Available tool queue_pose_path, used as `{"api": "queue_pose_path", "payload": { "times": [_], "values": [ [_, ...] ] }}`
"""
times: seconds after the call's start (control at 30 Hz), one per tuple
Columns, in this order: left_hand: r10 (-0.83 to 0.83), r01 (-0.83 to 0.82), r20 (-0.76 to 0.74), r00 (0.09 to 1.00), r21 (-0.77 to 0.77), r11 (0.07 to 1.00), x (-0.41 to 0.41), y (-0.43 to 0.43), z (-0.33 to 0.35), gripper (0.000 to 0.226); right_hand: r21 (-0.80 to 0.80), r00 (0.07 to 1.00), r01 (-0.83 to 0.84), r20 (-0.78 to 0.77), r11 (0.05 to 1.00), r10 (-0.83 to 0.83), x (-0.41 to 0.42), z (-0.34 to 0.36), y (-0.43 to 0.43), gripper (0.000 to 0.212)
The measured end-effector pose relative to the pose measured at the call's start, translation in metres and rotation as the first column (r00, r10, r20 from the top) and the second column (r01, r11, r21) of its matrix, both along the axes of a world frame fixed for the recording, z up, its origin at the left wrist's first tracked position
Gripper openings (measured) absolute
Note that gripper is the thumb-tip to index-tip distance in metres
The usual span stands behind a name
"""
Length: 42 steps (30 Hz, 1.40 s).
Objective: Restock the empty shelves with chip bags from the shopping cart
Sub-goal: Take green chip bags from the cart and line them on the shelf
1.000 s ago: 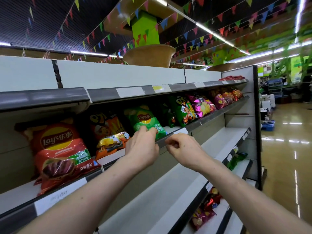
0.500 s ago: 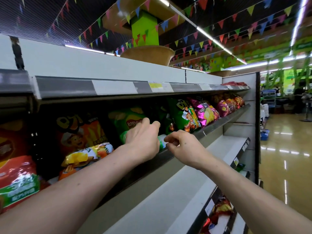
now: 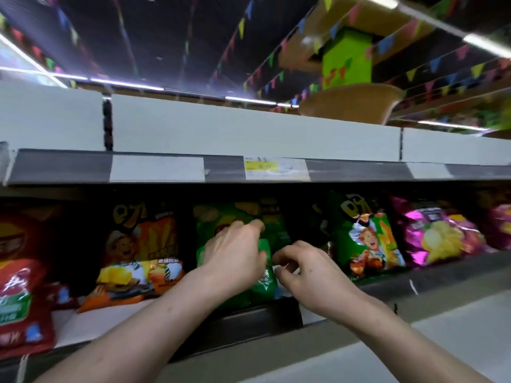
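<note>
A green Lay's chip bag [image 3: 265, 286] stands on the middle shelf [image 3: 249, 319], between an orange bag and a green cartoon bag. My left hand [image 3: 235, 255] lies over the bag's front, its fingers curled round the bag's upper right part. My right hand [image 3: 309, 272] is just to the right, fingers curled, with the fingertips pinching the bag's right edge. Both hands cover much of the bag. The shopping cart is out of view.
An orange bag [image 3: 138, 252] and a red Lay's bag [image 3: 19, 286] stand to the left. To the right are a green cartoon bag [image 3: 367, 239] and a pink bag [image 3: 439, 236]. The upper shelf rail [image 3: 166, 168] hangs close overhead. A white lower shelf [image 3: 442, 341] juts out below.
My view has come closer to the shelf and turned to face it. Both hands have stayed on the green bag, which has shifted further back on the shelf.
</note>
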<state>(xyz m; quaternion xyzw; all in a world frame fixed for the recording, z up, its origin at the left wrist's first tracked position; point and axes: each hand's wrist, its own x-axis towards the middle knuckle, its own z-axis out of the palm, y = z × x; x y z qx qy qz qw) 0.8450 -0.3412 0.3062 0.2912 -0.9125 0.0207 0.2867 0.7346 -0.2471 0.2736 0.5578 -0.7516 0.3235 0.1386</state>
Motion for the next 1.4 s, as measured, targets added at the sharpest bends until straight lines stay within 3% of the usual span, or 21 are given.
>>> {"api": "queue_pose_path", "payload": {
  "times": [0.13,0.4,0.57,0.97,1.4],
  "values": [
    [0.127,-0.126,-0.022,0.992,0.028,0.992,0.005,0.002,-0.003,0.041,0.014,0.991,-0.125,-0.039,0.992,0.125,0.005,0.0,-0.008,0.026],
    [0.191,-0.189,-0.072,0.979,0.04,0.981,0.013,0.011,-0.009,0.048,0.023,0.977,-0.207,-0.041,0.978,0.207,0.014,-0.004,-0.002,0.026],
    [0.297,-0.294,-0.065,0.953,0.058,0.954,0.018,0.027,-0.013,0.04,0.073,0.952,-0.301,-0.038,0.951,0.304,0.015,-0.005,0.003,0.026],
    [0.632,-0.614,-0.047,0.774,0.191,0.766,0.015,0.111,-0.041,0.045,0.197,0.825,-0.545,-0.048,0.815,0.563,-0.001,-0.019,0.045,0.026],
    [0.859,-0.833,0.025,0.512,0.259,0.489,0.125,0.216,-0.075,0.049,0.224,0.575,-0.802,0.04,0.553,0.817,0.091,-0.032,0.103,0.033]
  ]
}}
